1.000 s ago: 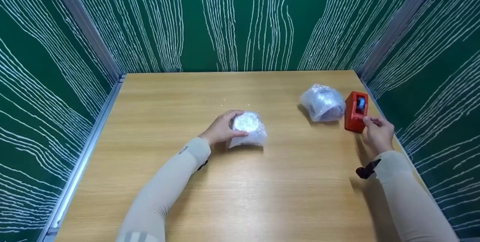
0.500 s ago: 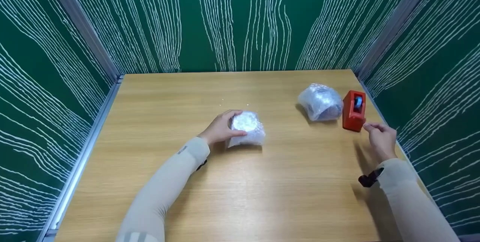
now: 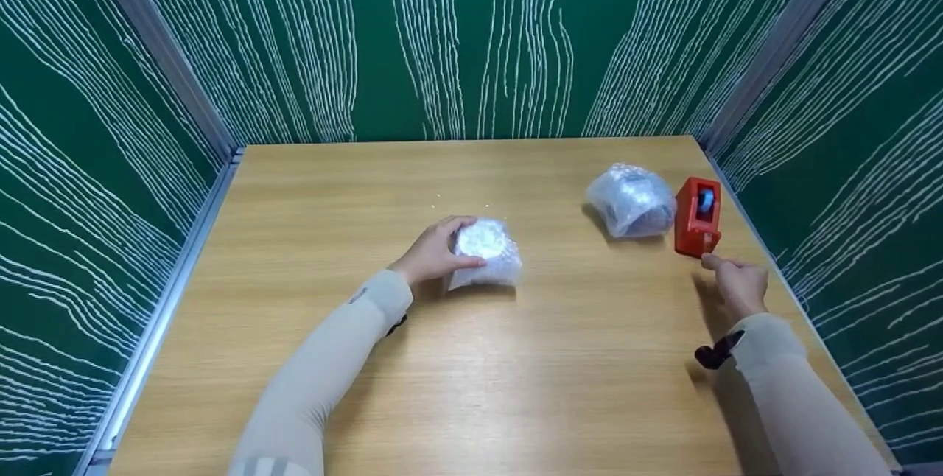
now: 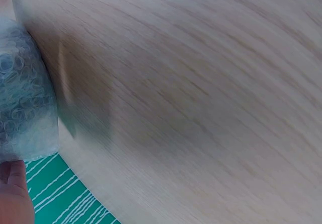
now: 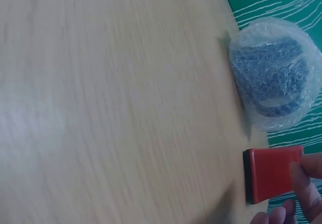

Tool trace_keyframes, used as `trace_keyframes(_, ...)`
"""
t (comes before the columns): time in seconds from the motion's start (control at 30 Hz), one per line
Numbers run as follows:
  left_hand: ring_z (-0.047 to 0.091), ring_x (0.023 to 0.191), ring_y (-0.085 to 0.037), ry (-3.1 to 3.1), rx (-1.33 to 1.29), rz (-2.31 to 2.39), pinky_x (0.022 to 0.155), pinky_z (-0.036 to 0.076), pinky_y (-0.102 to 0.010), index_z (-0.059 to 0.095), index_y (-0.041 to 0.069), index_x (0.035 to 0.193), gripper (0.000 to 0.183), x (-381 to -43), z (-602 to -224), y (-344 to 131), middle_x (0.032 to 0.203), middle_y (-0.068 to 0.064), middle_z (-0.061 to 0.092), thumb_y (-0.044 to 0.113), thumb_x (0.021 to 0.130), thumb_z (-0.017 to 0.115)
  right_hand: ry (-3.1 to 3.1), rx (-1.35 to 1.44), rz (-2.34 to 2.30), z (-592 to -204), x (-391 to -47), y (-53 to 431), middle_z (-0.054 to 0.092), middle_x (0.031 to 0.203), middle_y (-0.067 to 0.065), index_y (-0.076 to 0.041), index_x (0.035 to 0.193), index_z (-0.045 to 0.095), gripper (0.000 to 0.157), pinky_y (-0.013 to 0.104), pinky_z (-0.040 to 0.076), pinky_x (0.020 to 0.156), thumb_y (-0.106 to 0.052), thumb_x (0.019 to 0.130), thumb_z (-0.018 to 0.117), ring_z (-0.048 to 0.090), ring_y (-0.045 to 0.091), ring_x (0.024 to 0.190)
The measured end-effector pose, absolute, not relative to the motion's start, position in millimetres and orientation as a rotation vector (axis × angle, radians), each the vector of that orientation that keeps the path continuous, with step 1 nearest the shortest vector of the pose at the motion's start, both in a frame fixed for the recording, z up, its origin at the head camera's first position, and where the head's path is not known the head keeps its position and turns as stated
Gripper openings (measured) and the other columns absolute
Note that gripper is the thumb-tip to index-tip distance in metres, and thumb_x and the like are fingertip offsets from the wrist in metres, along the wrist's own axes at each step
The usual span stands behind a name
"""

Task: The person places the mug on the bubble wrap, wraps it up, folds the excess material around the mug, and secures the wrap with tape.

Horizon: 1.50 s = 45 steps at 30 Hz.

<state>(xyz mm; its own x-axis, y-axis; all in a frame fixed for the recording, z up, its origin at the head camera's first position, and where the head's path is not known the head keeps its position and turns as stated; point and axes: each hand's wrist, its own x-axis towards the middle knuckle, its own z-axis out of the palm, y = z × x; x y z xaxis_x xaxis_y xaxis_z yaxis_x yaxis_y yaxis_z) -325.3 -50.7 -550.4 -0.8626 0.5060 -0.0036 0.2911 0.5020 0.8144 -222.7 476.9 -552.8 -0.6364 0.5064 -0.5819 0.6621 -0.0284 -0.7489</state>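
Observation:
My left hand grips a bubble-wrapped bundle near the table's middle, thumb in front and fingers behind. In the left wrist view, the clear bubble wrap is at the left edge, with fingertips at its lower side. At the right stands a red tape dispenser holding a blue-looking roll. My right hand is at its near end, thumb and forefinger pinching the tape. The right wrist view shows the fingers right at the red dispenser.
A second bubble-wrapped bundle, with something dark inside, sits just left of the dispenser. Small white specks lie behind the left bundle on the wooden table. Green walls with white lines enclose the back and sides.
My right hand pulled slightly away from the dispenser to the right, then shifted left in front of its near end. The left hand and its bundle stay in place.

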Motion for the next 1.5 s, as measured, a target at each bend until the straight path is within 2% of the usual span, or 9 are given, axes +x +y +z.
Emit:
trace_keyframes(0.13, 0.047, 0.155, -0.028, 2.511, 0.684, 1.283, 0.133, 0.034, -0.049, 0.053, 0.019, 0.16, 0.085, -325.0, -550.8, -51.0, 0.166, -0.004, 0.052, 0.045, 0.089, 0.09, 2.091, 1.247, -1.714, -556.9, -224.9, 479.8, 0.036, 0.171, 0.008, -0.027, 0.151, 0.058, 0.054, 0.054, 0.025, 0.134, -0.054, 0.105, 0.066, 0.034, 0.029, 0.152)
trace_keyframes(0.27, 0.047, 0.156, -0.028, 2.513, 0.69, 1.286, 0.133, 0.033, -0.049, 0.053, 0.018, 0.16, 0.084, -324.9, -551.4, -51.4, 0.165, -0.003, 0.053, 0.044, 0.089, 0.091, 2.137, 1.214, -1.649, -555.8, -226.7, 481.5, 0.054, 0.142, 0.007, -0.015, 0.165, 0.047, 0.068, 0.045, 0.034, 0.121, -0.05, 0.108, 0.061, 0.043, 0.026, 0.134)
trace_keyframes(0.4, 0.047, 0.156, -0.026, 2.513, 0.691, 1.291, 0.134, 0.033, -0.047, 0.053, 0.017, 0.16, 0.084, -326.0, -551.6, -51.3, 0.165, -0.002, 0.053, 0.043, 0.089, 0.091, 2.109, 1.202, -1.65, -551.6, -227.2, 483.0, 0.056, 0.123, 0.001, -0.016, 0.165, 0.047, 0.069, 0.044, 0.034, 0.117, -0.051, 0.107, 0.064, 0.046, 0.024, 0.127)
trace_keyframes(0.67, 0.047, 0.155, -0.026, 2.518, 0.678, 1.277, 0.134, 0.033, -0.047, 0.053, 0.019, 0.16, 0.086, -327.8, -551.4, -51.8, 0.166, -0.002, 0.053, 0.045, 0.088, 0.091, 2.131, 1.179, -1.598, -547.6, -227.4, 484.6, 0.054, 0.136, 0.005, -0.012, 0.161, 0.044, 0.072, 0.046, 0.037, 0.12, -0.051, 0.105, 0.068, 0.048, 0.027, 0.129)
trace_keyframes(0.87, 0.048, 0.154, -0.026, 2.521, 0.698, 1.274, 0.133, 0.034, -0.047, 0.053, 0.017, 0.16, 0.086, -327.8, -551.5, -52.0, 0.165, -0.003, 0.054, 0.044, 0.088, 0.091, 2.1, 1.236, -1.723, -550.3, -230.6, 485.8, 0.037, 0.175, 0.008, -0.018, 0.17, 0.036, 0.065, 0.049, 0.035, 0.131, -0.037, 0.112, 0.056, 0.043, 0.027, 0.147)
trace_keyframes(1.0, 0.047, 0.155, -0.026, 2.525, 0.694, 1.267, 0.133, 0.034, -0.047, 0.053, 0.017, 0.16, 0.086, -327.5, -551.6, -51.8, 0.165, -0.003, 0.054, 0.046, 0.089, 0.091, 2.053, 1.277, -1.863, -549.7, -234.5, 488.0, 0.036, 0.176, -0.002, -0.028, 0.168, 0.04, 0.054, 0.042, 0.036, 0.131, -0.031, 0.115, 0.048, 0.041, 0.021, 0.151)
trace_keyframes(1.17, 0.047, 0.155, -0.027, 2.518, 0.687, 1.271, 0.133, 0.034, -0.048, 0.053, 0.018, 0.16, 0.085, -326.1, -550.7, -51.5, 0.165, -0.003, 0.053, 0.045, 0.089, 0.09, 2.142, 1.286, -1.867, -551.3, -239.7, 489.4, 0.051, 0.142, -0.013, -0.033, 0.155, 0.057, 0.045, 0.035, 0.046, 0.116, -0.043, 0.11, 0.06, 0.045, 0.015, 0.128)
trace_keyframes(1.3, 0.047, 0.155, -0.029, 2.507, 0.7, 1.282, 0.133, 0.034, -0.049, 0.053, 0.016, 0.16, 0.084, -324.5, -548.8, -50.9, 0.165, -0.005, 0.053, 0.043, 0.089, 0.091, 2.235, 1.271, -1.802, -555.9, -243.4, 488.9, 0.053, 0.139, -0.009, -0.031, 0.142, 0.065, 0.04, 0.032, 0.049, 0.105, -0.05, 0.106, 0.066, 0.047, 0.017, 0.122)
trace_keyframes(1.5, 0.048, 0.155, -0.028, 2.506, 0.686, 1.279, 0.133, 0.034, -0.048, 0.052, 0.018, 0.16, 0.085, -324.5, -548.0, -49.8, 0.166, -0.004, 0.052, 0.045, 0.089, 0.091, 2.189, 1.251, -1.873, -559.9, -247.0, 488.1, 0.055, 0.143, -0.008, -0.034, 0.134, 0.067, 0.035, 0.038, 0.042, 0.124, -0.05, 0.104, 0.07, 0.045, 0.019, 0.132)
